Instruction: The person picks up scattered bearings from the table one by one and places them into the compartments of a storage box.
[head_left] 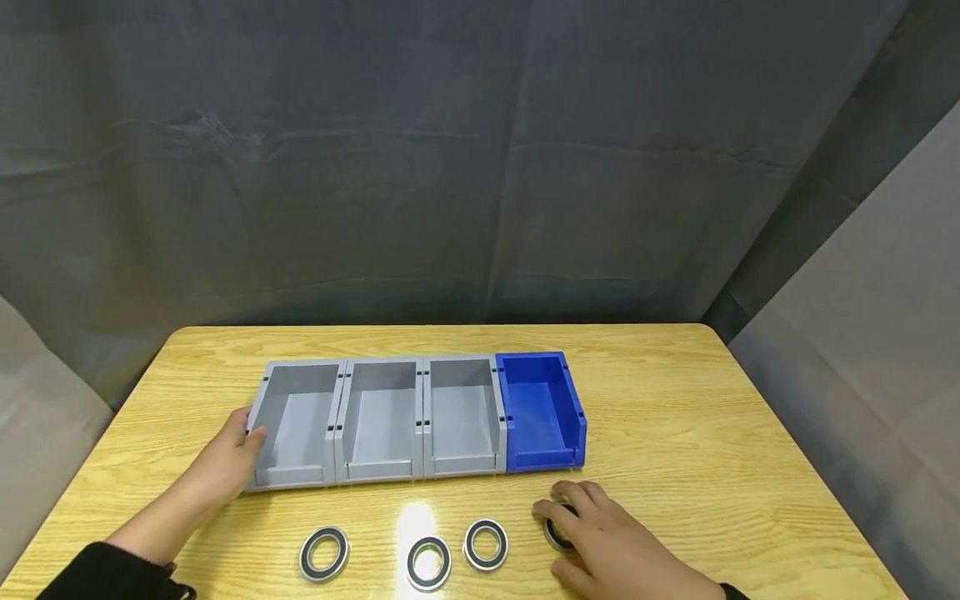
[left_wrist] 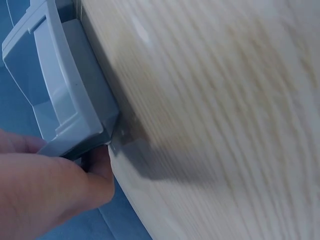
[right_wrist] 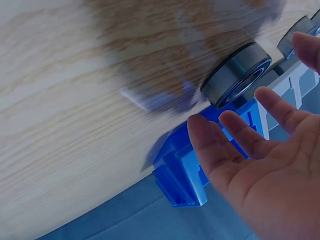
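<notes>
At the left end of a joined row of bins, my left hand grips the side wall of the outermost grey bin, thumb over the rim and fingers outside. The left wrist view shows that grey bin pinched near its front corner. My right hand hovers over a ball bearing, in front of the blue bin. In the right wrist view its fingers are spread and slightly bent, with the bearing just beyond the fingertips. Part of this bearing is hidden by the hand in the head view.
Three more bearings lie on the wooden table: one bearing at left, another bearing near the middle and a third bearing beside it. Two further grey bins stand between the left grey bin and the blue one. Dark cloth hangs behind.
</notes>
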